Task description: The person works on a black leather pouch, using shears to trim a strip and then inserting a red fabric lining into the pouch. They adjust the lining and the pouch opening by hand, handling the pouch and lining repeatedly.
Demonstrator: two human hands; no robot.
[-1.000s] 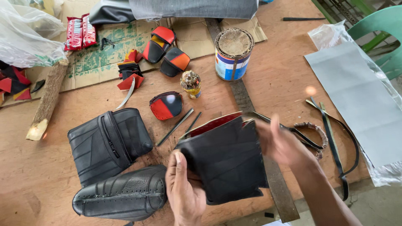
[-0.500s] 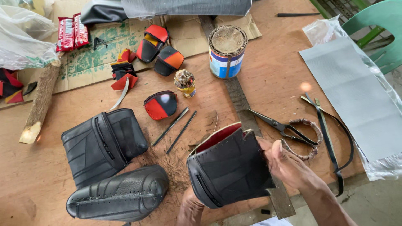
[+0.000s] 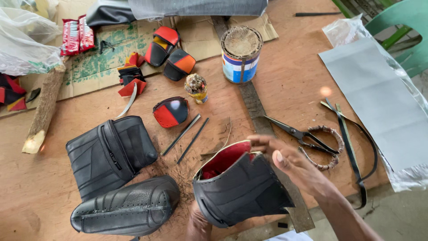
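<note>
A black leather pouch (image 3: 240,189) with a red lining stands open-mouthed near the table's front edge. My left hand (image 3: 197,222) holds it from below; only the wrist and heel of the hand show, the fingers are hidden behind the leather. My right hand (image 3: 290,163) is at the pouch's upper right rim, with fingers spread and fingertips touching the edge by the red lining. Scissors (image 3: 299,134) lie just right of that hand.
Two finished black leather bags (image 3: 109,154) (image 3: 127,207) lie at the left. Red-and-black leather pieces (image 3: 170,111), a glue tin (image 3: 241,53), a small bottle (image 3: 196,88), thin metal rods (image 3: 187,135), a wooden stick (image 3: 43,109), grey sheet (image 3: 379,100) and black straps (image 3: 352,151) surround the work.
The pouch has been turned and lowered toward the table's front edge, its red mouth now facing up. My right hand shifted from its right side to the upper rim.
</note>
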